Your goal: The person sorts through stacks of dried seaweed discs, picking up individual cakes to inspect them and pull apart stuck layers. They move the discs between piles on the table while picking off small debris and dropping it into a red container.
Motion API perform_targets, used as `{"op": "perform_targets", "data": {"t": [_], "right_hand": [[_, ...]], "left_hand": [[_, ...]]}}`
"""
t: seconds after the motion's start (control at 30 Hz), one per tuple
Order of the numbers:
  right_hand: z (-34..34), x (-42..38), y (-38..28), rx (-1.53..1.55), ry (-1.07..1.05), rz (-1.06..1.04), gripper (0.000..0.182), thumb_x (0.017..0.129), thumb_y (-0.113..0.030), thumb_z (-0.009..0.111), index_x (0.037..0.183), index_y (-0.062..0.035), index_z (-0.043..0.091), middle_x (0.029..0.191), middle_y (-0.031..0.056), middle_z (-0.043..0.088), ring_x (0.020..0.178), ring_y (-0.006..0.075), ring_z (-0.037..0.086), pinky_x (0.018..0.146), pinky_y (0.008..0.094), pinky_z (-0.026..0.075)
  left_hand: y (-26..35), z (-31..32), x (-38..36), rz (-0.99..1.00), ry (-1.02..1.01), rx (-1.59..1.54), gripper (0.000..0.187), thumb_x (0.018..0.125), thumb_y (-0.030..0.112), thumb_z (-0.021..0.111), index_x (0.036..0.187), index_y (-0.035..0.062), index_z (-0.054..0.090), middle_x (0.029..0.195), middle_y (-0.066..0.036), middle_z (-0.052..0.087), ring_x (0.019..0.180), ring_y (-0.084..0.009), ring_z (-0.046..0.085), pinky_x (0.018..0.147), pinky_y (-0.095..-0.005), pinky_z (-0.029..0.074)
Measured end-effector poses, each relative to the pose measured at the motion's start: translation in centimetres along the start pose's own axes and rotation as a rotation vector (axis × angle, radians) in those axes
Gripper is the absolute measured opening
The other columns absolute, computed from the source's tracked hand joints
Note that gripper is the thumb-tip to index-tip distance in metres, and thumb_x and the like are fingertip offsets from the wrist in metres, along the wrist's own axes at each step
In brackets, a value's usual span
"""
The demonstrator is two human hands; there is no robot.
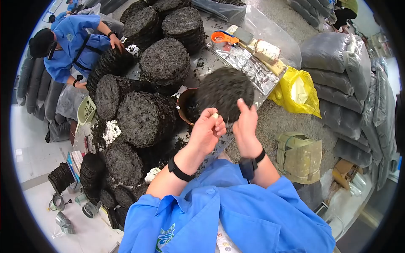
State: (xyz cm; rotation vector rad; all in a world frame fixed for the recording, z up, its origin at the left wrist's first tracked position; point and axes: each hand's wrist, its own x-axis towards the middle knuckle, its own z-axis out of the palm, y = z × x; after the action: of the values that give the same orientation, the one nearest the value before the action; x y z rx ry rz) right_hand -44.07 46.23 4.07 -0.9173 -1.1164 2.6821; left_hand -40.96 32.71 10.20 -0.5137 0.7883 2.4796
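A dark round cake of what looks like dried seaweed [226, 90], smeared by motion, is tilted up in front of me. My right hand [246, 122] grips its lower right edge, with the thumb on the near side. Close to the lower left edge, my left hand [207, 130] is closed in a pinch. Something small and pale shows at its fingertips, too small to name. Behind the cake, partly hidden, stands a reddish-brown bowl [182, 105] with dark scraps inside. Stacks of similar round cakes [145, 120] fill the table to the left.
A metal tray [249, 69] carries foil-like strips, an orange tape dispenser [223, 38] and blocks. A yellow plastic bag [295, 92] lies right of it. A co-worker in blue [78, 46] handles a stack at upper left. Filled grey sacks [337, 88] are piled at right.
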Motion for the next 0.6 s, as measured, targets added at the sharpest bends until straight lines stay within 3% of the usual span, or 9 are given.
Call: {"op": "perform_targets", "data": {"t": [0.07,0.13,0.17,0.23,0.33,0.43,0.47,0.53,0.6], "right_hand": [[-0.4,3.2,0.1,0.085,0.295,-0.284,0.035,0.093,-0.002,0.066,0.128,0.0002,0.057,0.121,0.0113,0.065,0.108,0.0233,0.064,0.095,0.0373,0.053],[-0.9,5.2,-2.1,0.292,0.198,-0.208,0.042,0.093,-0.001,0.063,0.134,-0.0017,0.052,0.131,0.012,0.062,0.116,0.0275,0.063,0.098,0.044,0.055],[-2.3,6.9,-2.0,0.342,0.082,-0.187,0.046,0.092,-0.002,0.062,0.137,-0.0033,0.053,0.133,0.0112,0.062,0.121,0.0302,0.061,0.106,0.048,0.051],[-3.1,7.0,-3.5,0.365,0.007,-0.164,0.048,0.092,-0.002,0.062,0.139,-0.0042,0.053,0.134,0.0113,0.062,0.122,0.0306,0.06,0.108,0.0487,0.048],[-4.3,5.6,-4.6,0.381,-0.078,-0.133,0.049,0.09,-0.003,0.062,0.138,-0.0061,0.055,0.136,0.0112,0.062,0.125,0.0313,0.059,0.113,0.0505,0.042],[-4.3,2.8,-6.0,0.412,-0.151,-0.088,0.048,0.09,-0.004,0.062,0.137,-0.0046,0.055,0.135,0.0111,0.063,0.126,0.0314,0.058,0.112,0.0516,0.043],[-4.3,2.1,-6.2,0.407,-0.154,-0.089,0.048,0.09,-0.004,0.062,0.137,-0.0046,0.055,0.135,0.0111,0.063,0.126,0.0314,0.058,0.112,0.0516,0.043],[-4.5,1.0,-6.4,0.374,-0.072,-0.03,0.048,0.09,-0.004,0.062,0.137,-0.0044,0.055,0.135,0.0112,0.063,0.126,0.0319,0.058,0.113,0.0516,0.042],[-4.3,-0.2,-6.7,0.358,-0.122,-0.031,0.045,0.092,-0.005,0.061,0.137,-0.0042,0.055,0.136,0.0109,0.062,0.126,0.0313,0.058,0.112,0.0512,0.043]], "left_hand": [[-1.1,1.2,-0.8,-0.093,0.062,-0.035,0.007,0.104,0.009,0.052,0.11,0.0133,0.052,0.079,0.0,0.046,0.069,-0.0125,0.042,0.061,-0.0268,0.037],[-1.1,1.9,-1.3,-0.097,0.117,-0.1,0.007,0.105,0.008,0.05,0.11,0.0126,0.051,0.079,0.0,0.046,0.069,-0.0123,0.042,0.061,-0.0271,0.038],[-0.5,1.4,-0.9,0.012,0.127,-0.04,0.007,0.105,0.007,0.049,0.109,0.0124,0.051,0.078,0.0,0.045,0.069,-0.0123,0.042,0.061,-0.0273,0.038],[1.6,0.2,0.6,0.262,0.147,0.122,0.009,0.106,0.006,0.045,0.109,0.0125,0.049,0.078,0.0,0.045,0.069,-0.0118,0.042,0.061,-0.0276,0.039],[3.7,-3.5,4.6,0.673,0.164,0.608,0.004,0.107,0.005,0.044,0.108,0.0086,0.046,0.077,0.0,0.047,0.065,-0.0079,0.042,0.059,-0.0245,0.038],[2.9,-6.8,7.7,0.726,0.24,1.001,0.003,0.106,0.006,0.049,0.109,0.0053,0.048,0.08,-0.001,0.053,0.069,-0.007,0.049,0.063,-0.022,0.043],[2.8,-7.5,8.0,0.663,0.31,1.167,0.008,0.1,0.004,0.057,0.108,0.0036,0.056,0.083,-0.005,0.059,0.075,-0.0151,0.06,0.07,-0.0278,0.05],[2.3,-9.6,8.3,1.083,0.326,1.872,0.015,0.091,0.004,0.065,0.106,0.0034,0.064,0.091,-0.011,0.065,0.087,-0.029,0.065,0.083,-0.0438,0.051],[2.3,-10.1,8.0,1.033,0.289,1.816,0.018,0.088,0.004,0.067,0.106,0.0042,0.066,0.093,-0.012,0.066,0.093,-0.0326,0.064,0.087,-0.0472,0.049]]}}
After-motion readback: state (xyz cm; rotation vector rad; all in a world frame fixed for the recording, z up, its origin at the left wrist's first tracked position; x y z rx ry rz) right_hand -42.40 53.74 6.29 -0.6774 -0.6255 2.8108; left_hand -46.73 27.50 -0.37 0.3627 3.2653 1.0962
